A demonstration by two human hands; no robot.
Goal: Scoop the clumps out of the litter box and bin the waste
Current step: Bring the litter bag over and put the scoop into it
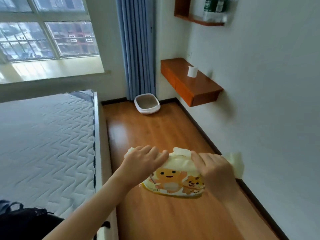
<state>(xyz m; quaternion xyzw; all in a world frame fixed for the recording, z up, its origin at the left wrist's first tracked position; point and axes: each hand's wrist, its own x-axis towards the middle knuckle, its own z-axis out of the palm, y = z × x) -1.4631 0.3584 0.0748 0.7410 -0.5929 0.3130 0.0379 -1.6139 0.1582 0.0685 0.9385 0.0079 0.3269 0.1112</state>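
A pale yellow plastic bag [173, 182] printed with orange cartoon animals hangs in front of me over the wooden floor. My left hand [143, 160] grips its top edge on the left, and my right hand [214, 168] grips the top edge on the right, with a loose handle flap sticking out past it. Far ahead, a white litter box [147, 110] with grey-brown litter inside sits on the floor against the wall, below the blue curtain. No scoop is visible.
A bed with a quilted mattress [46, 146] fills the left side. A wooden wall shelf [188, 85] with a paper roll [192, 71] juts out at right. A higher shelf [199, 21] holds water bottles. Wooden floor [155, 135] runs between bed and wall. A black bag [22, 220] lies on the bed.
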